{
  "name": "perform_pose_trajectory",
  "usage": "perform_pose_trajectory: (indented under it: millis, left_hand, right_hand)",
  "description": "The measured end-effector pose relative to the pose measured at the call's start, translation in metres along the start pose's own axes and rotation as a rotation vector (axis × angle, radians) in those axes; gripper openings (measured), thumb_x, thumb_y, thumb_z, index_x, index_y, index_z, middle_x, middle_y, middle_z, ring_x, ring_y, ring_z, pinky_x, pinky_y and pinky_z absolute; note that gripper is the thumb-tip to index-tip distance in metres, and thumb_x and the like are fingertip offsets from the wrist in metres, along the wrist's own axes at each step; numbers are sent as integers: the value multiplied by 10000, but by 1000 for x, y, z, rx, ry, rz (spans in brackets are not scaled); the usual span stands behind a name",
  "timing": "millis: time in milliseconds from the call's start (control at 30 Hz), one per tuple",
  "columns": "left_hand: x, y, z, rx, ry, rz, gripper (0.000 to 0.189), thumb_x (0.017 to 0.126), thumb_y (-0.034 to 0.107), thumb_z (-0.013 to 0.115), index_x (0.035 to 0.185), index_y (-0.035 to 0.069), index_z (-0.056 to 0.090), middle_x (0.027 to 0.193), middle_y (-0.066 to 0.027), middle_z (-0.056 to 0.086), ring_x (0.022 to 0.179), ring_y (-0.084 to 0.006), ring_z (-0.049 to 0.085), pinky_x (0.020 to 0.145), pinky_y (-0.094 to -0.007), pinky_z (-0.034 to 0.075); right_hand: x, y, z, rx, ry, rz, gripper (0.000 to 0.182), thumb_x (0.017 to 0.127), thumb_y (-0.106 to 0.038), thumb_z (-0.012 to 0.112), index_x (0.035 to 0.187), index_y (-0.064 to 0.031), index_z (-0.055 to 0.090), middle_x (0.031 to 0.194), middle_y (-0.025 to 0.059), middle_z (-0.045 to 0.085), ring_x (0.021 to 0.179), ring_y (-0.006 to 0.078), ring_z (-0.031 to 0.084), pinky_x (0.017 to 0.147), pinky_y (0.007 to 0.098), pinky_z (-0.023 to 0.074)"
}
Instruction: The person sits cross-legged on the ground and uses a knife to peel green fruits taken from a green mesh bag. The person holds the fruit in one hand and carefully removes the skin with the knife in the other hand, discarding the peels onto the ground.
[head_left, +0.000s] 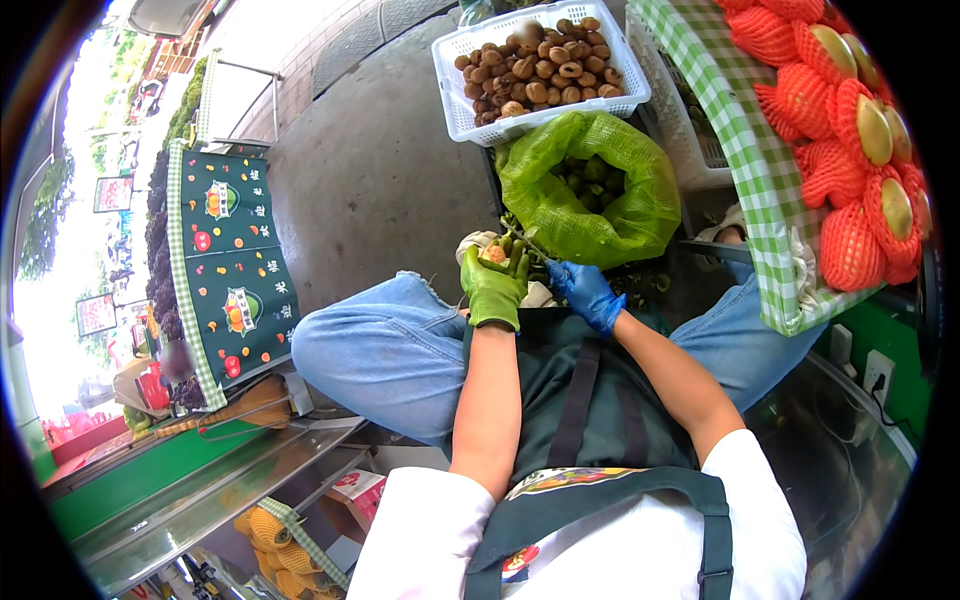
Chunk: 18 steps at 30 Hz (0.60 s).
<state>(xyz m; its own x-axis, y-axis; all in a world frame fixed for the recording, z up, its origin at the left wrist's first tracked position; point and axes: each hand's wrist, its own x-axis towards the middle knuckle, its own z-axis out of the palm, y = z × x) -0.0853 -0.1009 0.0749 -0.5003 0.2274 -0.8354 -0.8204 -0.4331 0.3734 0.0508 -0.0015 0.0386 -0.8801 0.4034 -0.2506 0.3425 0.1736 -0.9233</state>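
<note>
My left hand (496, 289), in a green glove, holds a partly husked walnut (494, 253) in its palm. The nut's pale brown shell shows beside its green husk. My right hand (586, 291), in a blue glove, grips a knife (527, 238) whose thin blade points up and left, close to my left fingers. Just beyond both hands stands a yellow-green mesh sack (517, 176), rolled open at the top. Dark green unhusked walnuts (592, 180) fill its inside. Behind the sack, a white plastic basket (457, 120) holds many brown walnuts (540, 71).
Husk scraps (645, 283) litter the ground by the sack. At right, a checked-cloth display (739, 112) carries fruit in red foam nets (814, 101). A stand with a dark green printed cloth (229, 262) is at left. Concrete floor (360, 165) lies between.
</note>
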Motion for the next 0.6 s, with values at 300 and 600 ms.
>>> perform_pose_trajectory:
  millis: [300, 600]
  left_hand:
    - [-36, 12, 22, -223, -193, -264, 316, 816, 266, 475, 917, 28, 656, 1007, -145, 688, 1009, -355, 629, 934, -566, 436]
    - [43, -14, -52, 582, -537, 531, 311, 810, 485, 534, 703, 215, 645, 875, -3, 689, 841, -243, 615, 744, -403, 432]
  right_hand:
    - [-10, -37, -20, -398, -2, -353, 395, 930, -431, 503, 759, -85, 586, 645, 155, 610, 576, 343, 607, 513, 435, 474]
    - [-10, -25, -1, -650, 107, -414, 390, 925, -437, 506, 747, -96, 572, 580, 82, 597, 514, 255, 617, 469, 367, 483]
